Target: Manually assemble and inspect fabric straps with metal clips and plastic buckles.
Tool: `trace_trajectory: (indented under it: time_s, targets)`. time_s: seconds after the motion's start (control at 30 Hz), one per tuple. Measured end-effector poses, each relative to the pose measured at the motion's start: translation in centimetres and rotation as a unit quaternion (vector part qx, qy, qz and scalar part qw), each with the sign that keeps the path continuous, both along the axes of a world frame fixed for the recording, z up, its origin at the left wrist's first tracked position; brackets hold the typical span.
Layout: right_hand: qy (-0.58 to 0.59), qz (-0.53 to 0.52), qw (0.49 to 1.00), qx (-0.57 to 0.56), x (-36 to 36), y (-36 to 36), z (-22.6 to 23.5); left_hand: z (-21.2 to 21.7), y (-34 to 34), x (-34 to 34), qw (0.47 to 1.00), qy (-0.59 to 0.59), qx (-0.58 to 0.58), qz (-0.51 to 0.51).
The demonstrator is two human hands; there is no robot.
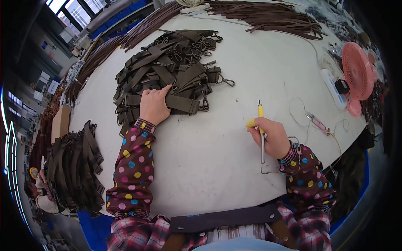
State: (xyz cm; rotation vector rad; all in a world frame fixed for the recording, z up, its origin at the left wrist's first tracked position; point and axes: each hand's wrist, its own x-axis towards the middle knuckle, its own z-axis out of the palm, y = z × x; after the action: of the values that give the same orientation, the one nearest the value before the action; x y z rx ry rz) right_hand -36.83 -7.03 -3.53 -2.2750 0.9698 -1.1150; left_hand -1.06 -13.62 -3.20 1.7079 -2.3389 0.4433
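My left hand (155,105) is over the near edge of a heap of dark olive webbing straps (146,62) with metal snap hooks. Its fingers bend down round a wide webbing strap (182,103), fingertips partly hidden, thumb pointing away to the right. In my right hand (274,137), apart from the heap and above the table, is a slim pen-like tool (261,112). This tool has a yellow upper section, a thin dark tip pointing away from me and a silver shaft toward me. A yellow cover sits on one fingertip.
The pale table (209,167) carries brown strips (268,16) along its far side. A pink fan (358,71), a white power strip (333,88) and a pink-handled tool (318,123) with loose wires lie right. More dark straps (73,169) hang at the left edge. A person (44,201) is far left.
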Motion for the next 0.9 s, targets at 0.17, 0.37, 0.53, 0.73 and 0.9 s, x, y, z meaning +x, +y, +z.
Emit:
trace_trajectory:
  time_s: [0.17, 0.37, 0.53, 0.73, 0.9]
  targets:
    - [-0.004, -0.008, 1.000, 0.012, 0.1, -0.2, -0.2, -1.4, 3.2, -1.7, 0.999, 0.012, -0.051, 0.015]
    - [-0.017, -0.024, 0.999, 0.015, 0.0, -0.5, -0.6, 4.0, 3.5, -0.3, 0.994, 0.020, 0.097, -0.053]
    - [-0.037, -0.026, 0.999, 0.010, -0.1, -0.5, -0.9, 6.8, 2.7, -0.3, 0.990, -0.038, 0.050, -0.129]
    - [-0.026, -0.045, 0.999, 0.015, -0.4, -0.7, -0.9, 11.5, 6.6, -2.8, 0.987, -0.089, -0.074, -0.108]
    - [-0.059, -0.036, 0.998, -0.008, 0.4, -0.3, -0.2, 10.2, 12.9, -6.7, 0.980, 0.006, 0.036, -0.198]
